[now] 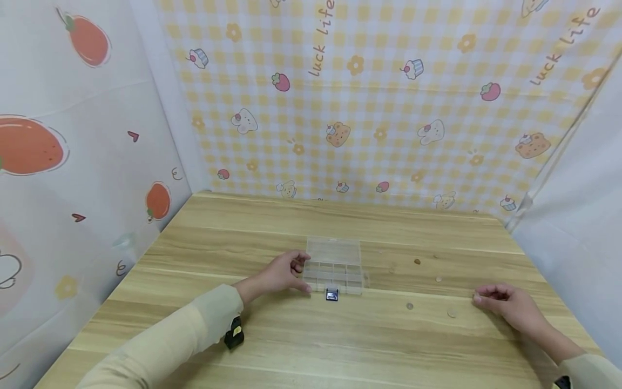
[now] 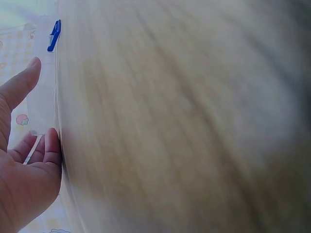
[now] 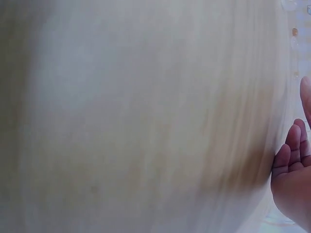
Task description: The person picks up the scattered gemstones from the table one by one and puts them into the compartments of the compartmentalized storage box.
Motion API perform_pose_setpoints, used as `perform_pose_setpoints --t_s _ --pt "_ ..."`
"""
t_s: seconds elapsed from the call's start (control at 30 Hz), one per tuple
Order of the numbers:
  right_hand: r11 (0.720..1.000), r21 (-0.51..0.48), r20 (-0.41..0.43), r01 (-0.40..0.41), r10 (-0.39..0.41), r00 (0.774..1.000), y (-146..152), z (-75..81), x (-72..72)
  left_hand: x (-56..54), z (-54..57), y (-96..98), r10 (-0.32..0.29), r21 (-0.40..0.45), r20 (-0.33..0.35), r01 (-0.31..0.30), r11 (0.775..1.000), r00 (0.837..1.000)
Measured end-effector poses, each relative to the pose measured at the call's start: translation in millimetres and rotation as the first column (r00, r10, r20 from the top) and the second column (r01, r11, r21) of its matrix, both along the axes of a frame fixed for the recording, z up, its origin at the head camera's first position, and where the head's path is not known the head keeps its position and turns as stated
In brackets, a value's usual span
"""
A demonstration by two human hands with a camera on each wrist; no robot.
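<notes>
A clear plastic compartment box (image 1: pixel 340 274) lies on the table with its lid (image 1: pixel 333 250) folded back and a blue latch (image 1: pixel 332 294) at its front. My left hand (image 1: pixel 284 273) holds the box's left end, thumb at the front corner and curled fingers farther back. The left wrist view shows the same hand (image 2: pixel 31 179) and the blue latch (image 2: pixel 54 36). Far to the right, my right hand (image 1: pixel 512 308) is low over the table, thumb and forefinger pinching a small pale piece (image 1: pixel 475 295). In the right wrist view that hand (image 3: pixel 294 170) is partly cut off.
Between box and right hand lie several small pieces: a brown one (image 1: pixel 417 261), a grey round one (image 1: pixel 410 306), and pale ones (image 1: pixel 451 313) that are hard to make out. Patterned cloth (image 1: pixel 359 108) hangs behind the wooden table (image 1: pixel 311 346), with more cloth on both sides.
</notes>
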State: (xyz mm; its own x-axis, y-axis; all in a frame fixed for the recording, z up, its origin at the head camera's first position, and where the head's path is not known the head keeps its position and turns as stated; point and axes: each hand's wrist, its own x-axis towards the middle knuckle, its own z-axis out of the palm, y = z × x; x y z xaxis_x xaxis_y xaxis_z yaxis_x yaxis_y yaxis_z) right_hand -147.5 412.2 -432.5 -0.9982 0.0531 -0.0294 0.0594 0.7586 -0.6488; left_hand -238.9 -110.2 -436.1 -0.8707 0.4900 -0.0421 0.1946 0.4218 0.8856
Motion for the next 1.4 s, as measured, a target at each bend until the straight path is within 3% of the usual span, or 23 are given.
perform_pose_setpoints --t_s 0.3,0.63,0.93,1.23,1.4 --pt "1.0 -0.004 -0.076 0.01 -0.01 0.997 -10.3 2.2 -4.8 0.7 1.1 -0.2 -0.005 0.028 0.013 0.005 1.0 1.0" --pt "0.995 -0.1 -0.116 0.027 -0.038 0.993 -31.0 4.5 -16.6 0.5 1.5 -0.9 -0.008 0.014 0.009 0.008 1.0 1.0" --pt "0.986 -0.168 -0.187 -0.011 -0.021 0.982 -52.4 5.4 -27.5 5.0 6.2 -0.4 -0.013 0.013 -0.003 0.013 1.0 1.0" --pt "0.958 -0.278 -0.183 -0.072 0.021 0.983 -79.7 12.5 -36.0 1.4 0.7 -2.9 -0.018 0.011 0.009 0.018 1.0 1.0" --pt "0.945 -0.315 -0.172 -0.084 0.03 0.985 -93.6 15.7 -41.4 3.2 3.0 -2.2 -0.012 0.013 0.008 0.012 1.0 1.0"
